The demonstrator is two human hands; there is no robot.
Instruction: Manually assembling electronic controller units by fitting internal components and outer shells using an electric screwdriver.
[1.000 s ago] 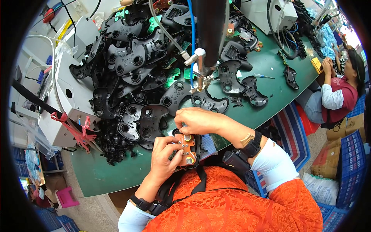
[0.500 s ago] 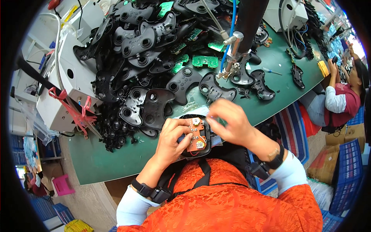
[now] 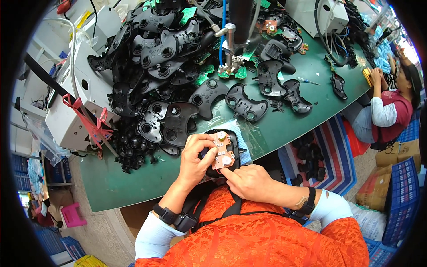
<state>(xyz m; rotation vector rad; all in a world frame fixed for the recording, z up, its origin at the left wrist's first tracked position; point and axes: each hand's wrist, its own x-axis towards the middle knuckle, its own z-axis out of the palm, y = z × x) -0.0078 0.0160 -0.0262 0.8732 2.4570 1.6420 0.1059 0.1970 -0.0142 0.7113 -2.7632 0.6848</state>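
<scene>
Our left fingers [image 3: 202, 144] clasp an orange circuit board [image 3: 224, 147], lengthwise twelve to six, from nine o'clock; our right fingers [image 3: 233, 176] curl, index extended, at its six-o'clock end, any grip hidden.

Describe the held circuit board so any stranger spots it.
Find the big green tabletop. At its near edge, the bare left grip holds a flat orange circuit board over a black plastic shell. Unlike the loose orange board far back, it is held.

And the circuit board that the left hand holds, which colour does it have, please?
The circuit board is orange-brown; it shows best in the head view.
</scene>
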